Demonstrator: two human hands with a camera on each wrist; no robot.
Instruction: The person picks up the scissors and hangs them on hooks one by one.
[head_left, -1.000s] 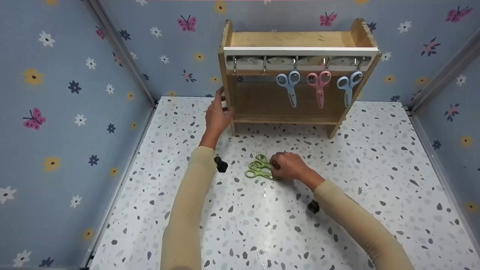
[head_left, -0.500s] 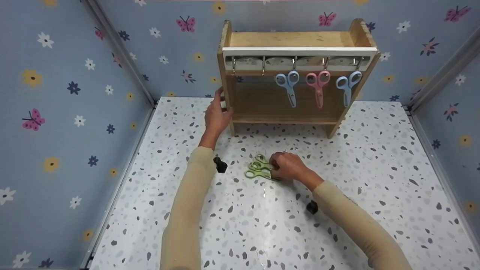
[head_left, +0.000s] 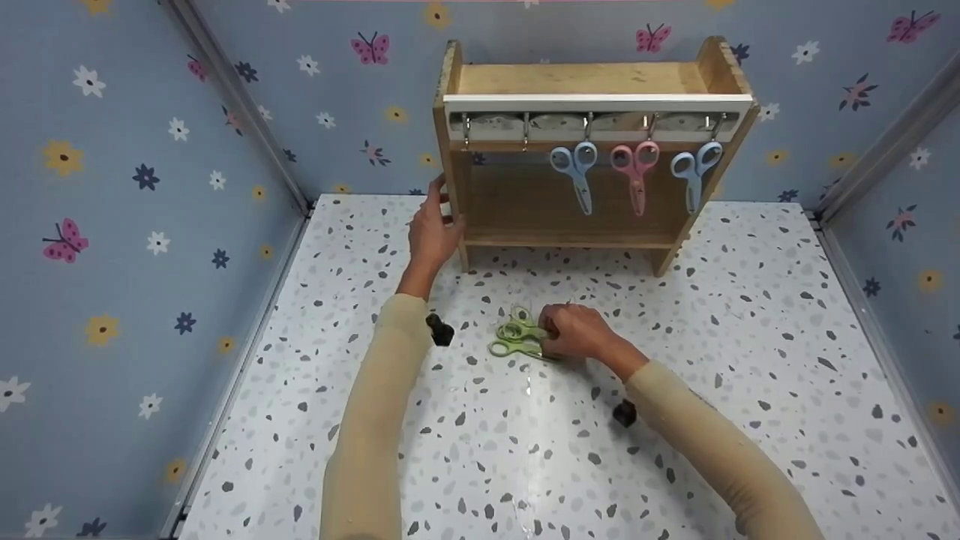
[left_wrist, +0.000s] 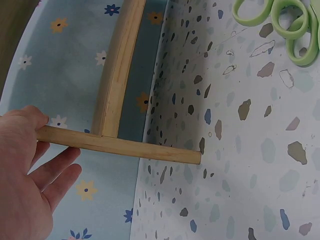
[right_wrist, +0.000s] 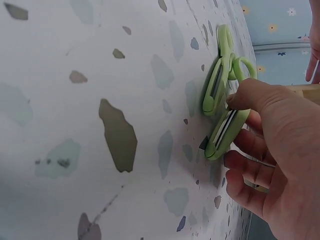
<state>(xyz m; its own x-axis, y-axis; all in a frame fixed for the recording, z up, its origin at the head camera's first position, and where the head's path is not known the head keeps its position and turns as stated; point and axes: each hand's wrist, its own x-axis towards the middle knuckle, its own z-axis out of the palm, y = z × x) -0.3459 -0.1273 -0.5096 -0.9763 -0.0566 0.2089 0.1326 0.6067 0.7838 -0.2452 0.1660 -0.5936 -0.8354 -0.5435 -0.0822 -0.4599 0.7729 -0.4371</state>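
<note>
My left hand (head_left: 435, 236) grips the left side panel of a wooden rack (head_left: 570, 244). In the left wrist view its thumb lies on one side of the panel (left_wrist: 125, 146) and the fingers on the other. Lower in the head view, my right hand (head_left: 576, 331) pinches a pair of green scissors (right_wrist: 229, 134) between thumb and fingers. Their handles overlap those of a second green pair of scissors (right_wrist: 214, 90), lying on the speckled tabletop on the nearer side. In the head view the right hand covers the blades of the held pair.
Along the rack's white rail (head_left: 600, 98) is a row of metal hooks. Blue scissors (head_left: 577, 172), pink scissors (head_left: 637, 176) and another blue pair of scissors (head_left: 694, 176) hang from hooks at its middle and right. Patterned walls (head_left: 150, 300) bound the speckled table (head_left: 487, 450).
</note>
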